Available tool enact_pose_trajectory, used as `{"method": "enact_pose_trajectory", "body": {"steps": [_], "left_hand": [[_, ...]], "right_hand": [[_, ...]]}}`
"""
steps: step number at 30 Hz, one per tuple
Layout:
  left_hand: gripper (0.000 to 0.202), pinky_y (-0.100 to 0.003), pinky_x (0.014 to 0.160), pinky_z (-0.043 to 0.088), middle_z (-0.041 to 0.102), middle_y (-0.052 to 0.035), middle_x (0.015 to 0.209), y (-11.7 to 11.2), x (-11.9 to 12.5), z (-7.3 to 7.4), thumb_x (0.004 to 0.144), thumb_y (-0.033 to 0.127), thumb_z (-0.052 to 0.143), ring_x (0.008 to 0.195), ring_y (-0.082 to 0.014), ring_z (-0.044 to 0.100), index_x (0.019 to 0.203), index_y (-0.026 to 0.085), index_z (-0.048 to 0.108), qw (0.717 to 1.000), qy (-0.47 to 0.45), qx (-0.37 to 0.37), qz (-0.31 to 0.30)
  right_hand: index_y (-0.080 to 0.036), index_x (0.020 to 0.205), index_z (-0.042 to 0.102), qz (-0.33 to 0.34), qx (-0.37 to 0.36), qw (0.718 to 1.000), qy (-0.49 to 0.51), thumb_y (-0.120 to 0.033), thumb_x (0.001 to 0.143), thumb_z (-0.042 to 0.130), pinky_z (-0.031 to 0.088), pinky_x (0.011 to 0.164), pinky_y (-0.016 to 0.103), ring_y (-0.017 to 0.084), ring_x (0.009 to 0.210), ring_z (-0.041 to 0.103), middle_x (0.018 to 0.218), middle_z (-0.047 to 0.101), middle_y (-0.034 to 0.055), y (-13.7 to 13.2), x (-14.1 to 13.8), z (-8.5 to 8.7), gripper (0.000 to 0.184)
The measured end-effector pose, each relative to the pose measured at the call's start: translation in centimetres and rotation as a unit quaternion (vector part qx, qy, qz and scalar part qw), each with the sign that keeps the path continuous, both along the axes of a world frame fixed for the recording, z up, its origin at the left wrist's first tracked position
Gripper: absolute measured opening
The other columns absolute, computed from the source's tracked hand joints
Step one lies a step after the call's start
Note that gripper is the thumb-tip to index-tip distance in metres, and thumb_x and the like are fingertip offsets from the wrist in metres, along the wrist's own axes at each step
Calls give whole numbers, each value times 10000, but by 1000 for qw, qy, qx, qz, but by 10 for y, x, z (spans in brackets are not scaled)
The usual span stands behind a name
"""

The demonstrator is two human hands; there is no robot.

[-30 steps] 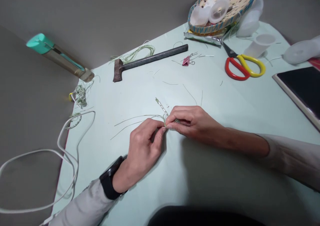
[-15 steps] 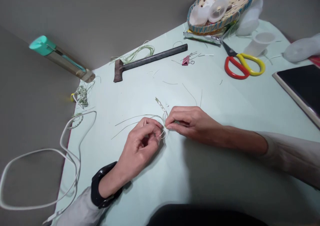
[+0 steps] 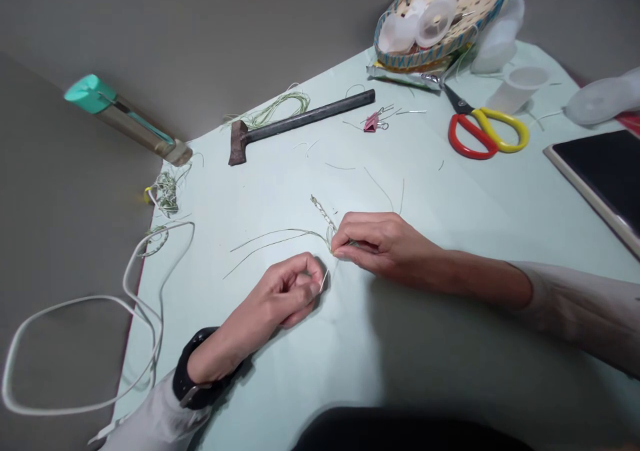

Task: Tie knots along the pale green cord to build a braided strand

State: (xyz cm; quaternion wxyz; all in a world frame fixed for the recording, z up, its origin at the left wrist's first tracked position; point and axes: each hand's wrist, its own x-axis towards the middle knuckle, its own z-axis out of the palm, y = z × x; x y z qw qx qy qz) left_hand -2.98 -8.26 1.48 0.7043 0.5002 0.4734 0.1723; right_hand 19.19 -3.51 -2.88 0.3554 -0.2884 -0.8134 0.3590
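My right hand (image 3: 373, 241) pinches a small piece woven from thin green and white strands, and the fingers hide most of it. A narrow braided end (image 3: 323, 211) pokes out beyond its fingertips, up and to the left. Two long loose strands (image 3: 275, 234) trail leftward from the pinch over the tabletop. Just below and to the left, my left hand (image 3: 293, 291) is closed, with thumb and forefinger gripping a short pale strand (image 3: 325, 280) that runs up toward the right fingertips. A black watch band circles the left wrist.
Behind lie a hammer (image 3: 300, 121), a coil of green strands (image 3: 280, 108), a pink binder clip (image 3: 371, 122) and red-yellow scissors (image 3: 485, 131). A woven basket (image 3: 445, 51), plastic cups (image 3: 520, 88) and a phone (image 3: 600, 178) stand right. A white cable (image 3: 160, 304) and lamp (image 3: 125, 118) are left.
My left hand has drawn down and away from the right fingertips, pulling the pale strand out. My right hand has stayed in place with its pinch.
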Motion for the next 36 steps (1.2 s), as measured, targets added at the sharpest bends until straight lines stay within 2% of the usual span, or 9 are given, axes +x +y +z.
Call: {"method": "enact_pose_trajectory", "body": {"steps": [3, 8, 13, 16, 18, 20, 24, 30, 36], "left_hand": [[158, -248, 494, 212, 313, 62, 614, -4, -16, 9, 962, 331, 530, 546, -115, 253, 852, 220, 555, 990, 114, 57, -59], [283, -249, 523, 339, 496, 23, 641, -12, -44, 22, 1005, 350, 451, 570, -139, 429, 776, 220, 554, 931, 283, 167, -157], [222, -309, 761, 489, 700, -47, 1022, -13, -24, 25, 1007, 375, 501, 824, -196, 649, 1080, 247, 668, 859, 375, 344, -63], [272, -270, 629, 474, 722, -14, 1012, -8, 5, 16, 983, 388, 577, 571, -118, 573, 1209, 236, 571, 886, 328, 327, -28], [394, -250, 574, 444, 719, -20, 1081, -3, 20, 7, 980, 344, 590, 525, -91, 535, 1332, 222, 464, 897, 276, 345, -25], [294, -237, 564, 421, 719, 10, 937, 2, 27, -3, 990, 288, 573, 553, -98, 548, 1262, 204, 500, 894, 250, 370, -15], [71, -222, 573, 393, 625, 62, 693, 6, 24, -14, 1001, 219, 546, 557, -98, 515, 1061, 199, 579, 891, 229, 392, 17], [118, -234, 556, 356, 510, 75, 637, 5, 21, -13, 1021, 247, 483, 530, -95, 431, 1014, 190, 586, 903, 233, 359, 22], [140, -237, 533, 321, 448, 87, 595, 6, 24, -13, 986, 191, 465, 516, -95, 395, 1008, 178, 603, 898, 251, 360, 14]], "right_hand": [[-165, 826, 659, 2, -2, 1000, 0, -132, 944, 574, 420, 667, 237, 100, 717, 577, 810, 668, 11, 0, 0, 0, 149], [-164, 822, 658, 2, -5, 1000, -2, -122, 941, 571, 416, 659, 243, 102, 713, 575, 811, 667, 12, 0, -1, -1, 153], [-161, 838, 672, 5, 4, 1000, 0, -134, 944, 584, 428, 660, 231, 99, 725, 591, 817, 678, 12, 0, 0, -1, 141], [-161, 843, 678, 0, 15, 1000, 6, -131, 945, 586, 435, 654, 220, 93, 703, 585, 804, 677, 8, 0, -1, -2, 141], [-166, 837, 679, -6, 22, 1000, 10, -127, 942, 588, 446, 662, 214, 94, 708, 590, 792, 674, 4, 0, -2, -4, 145], [-172, 829, 680, -12, 25, 1000, 12, -127, 942, 589, 456, 674, 208, 96, 719, 601, 780, 671, -1, 0, -3, -5, 151], [-173, 850, 691, -29, 26, 999, 1, -125, 945, 591, 461, 694, 193, 88, 736, 621, 800, 688, -8, -2, -4, -5, 146], [-171, 947, 694, -68, 33, 997, -31, -109, 940, 591, 420, 639, 194, 73, 669, 573, 803, 676, -23, -4, -3, -4, 121], [-171, 856, 636, -57, 44, 994, -84, -167, 980, 542, 420, 676, 233, 112, 717, 567, 800, 630, 5, -5, -2, -7, 156]]}}
